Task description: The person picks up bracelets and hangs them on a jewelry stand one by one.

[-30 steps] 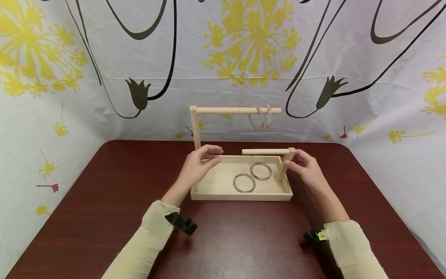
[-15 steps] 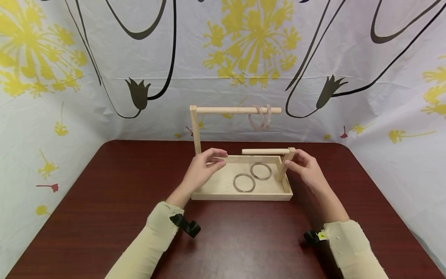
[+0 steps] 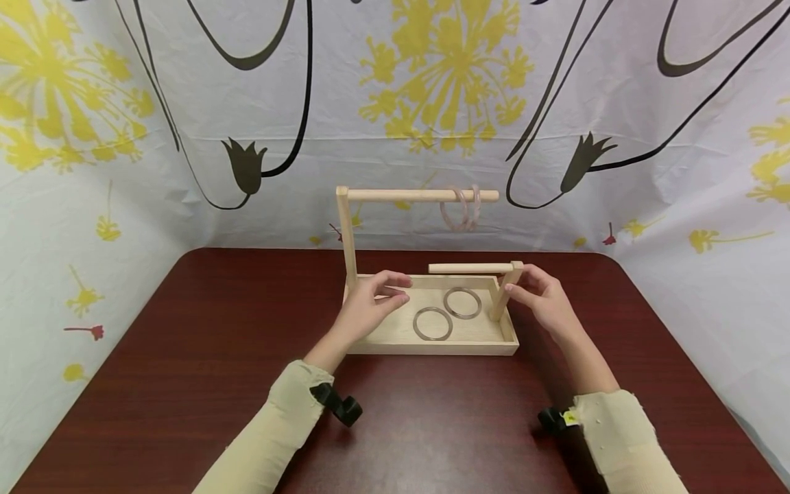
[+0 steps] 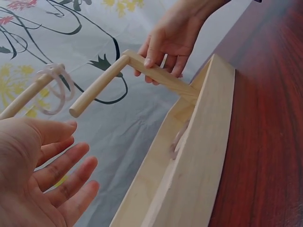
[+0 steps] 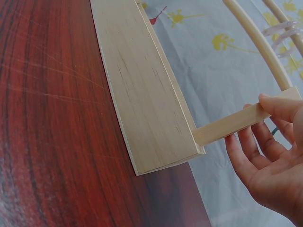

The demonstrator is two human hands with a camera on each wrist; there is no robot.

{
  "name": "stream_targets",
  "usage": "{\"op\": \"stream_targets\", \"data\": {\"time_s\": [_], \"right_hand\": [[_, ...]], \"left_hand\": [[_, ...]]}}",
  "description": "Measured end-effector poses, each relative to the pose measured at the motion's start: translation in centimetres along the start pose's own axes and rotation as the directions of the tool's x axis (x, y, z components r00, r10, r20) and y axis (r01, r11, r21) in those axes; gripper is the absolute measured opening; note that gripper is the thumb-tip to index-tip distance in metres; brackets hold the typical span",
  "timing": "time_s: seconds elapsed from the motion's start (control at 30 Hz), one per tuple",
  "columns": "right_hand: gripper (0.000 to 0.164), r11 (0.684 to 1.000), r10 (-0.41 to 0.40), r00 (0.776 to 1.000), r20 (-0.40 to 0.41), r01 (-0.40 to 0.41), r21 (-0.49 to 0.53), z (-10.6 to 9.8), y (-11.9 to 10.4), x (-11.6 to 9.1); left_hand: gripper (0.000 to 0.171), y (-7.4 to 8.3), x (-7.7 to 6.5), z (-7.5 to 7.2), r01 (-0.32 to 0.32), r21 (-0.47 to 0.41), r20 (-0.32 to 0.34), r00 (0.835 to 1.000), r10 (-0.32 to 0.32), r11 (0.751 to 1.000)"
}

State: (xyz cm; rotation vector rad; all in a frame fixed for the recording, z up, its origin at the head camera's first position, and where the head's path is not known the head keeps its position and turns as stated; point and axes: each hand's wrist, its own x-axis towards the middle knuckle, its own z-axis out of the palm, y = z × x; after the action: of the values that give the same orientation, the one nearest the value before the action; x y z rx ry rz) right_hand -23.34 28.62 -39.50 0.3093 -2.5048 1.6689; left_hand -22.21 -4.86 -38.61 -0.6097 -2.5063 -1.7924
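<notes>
A pale wooden jewelry stand has a shallow tray (image 3: 432,348) with a tall arm at its left and a shorter arm at its right. My right hand (image 3: 546,302) grips the short post (image 3: 507,291), thumb on one side and fingers on the other. Over the tray's left part hovers my left hand (image 3: 370,305), fingers loosely bent and apart, holding nothing. Two greyish bangles (image 3: 433,324) lie flat on the tray floor to the right of it. A pair of pinkish bangles (image 3: 475,209) hangs near the free end of the upper bar (image 3: 407,195).
The lower bar (image 3: 469,268) sticks out leftward from the short post, above the tray's back edge. The tall post (image 3: 347,233) rises behind my left hand. A dark red-brown table (image 3: 204,357) carries the stand, and a flower-printed cloth (image 3: 308,103) hangs behind.
My left hand has moved right and slightly down, from near the tall post to over the tray. The right hand, the stand and the bangles have stayed put.
</notes>
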Motion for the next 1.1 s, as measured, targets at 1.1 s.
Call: {"op": "stream_targets", "data": {"time_s": [1.1], "right_hand": [[0.022,1.0,0.007,1.0,-0.015,-0.007,0.021,0.1,-0.2,0.0]], "left_hand": [[0.03,-1.5,0.0,2.8,0.022,0.008,0.101,0.995,-0.022,1.0]]}}
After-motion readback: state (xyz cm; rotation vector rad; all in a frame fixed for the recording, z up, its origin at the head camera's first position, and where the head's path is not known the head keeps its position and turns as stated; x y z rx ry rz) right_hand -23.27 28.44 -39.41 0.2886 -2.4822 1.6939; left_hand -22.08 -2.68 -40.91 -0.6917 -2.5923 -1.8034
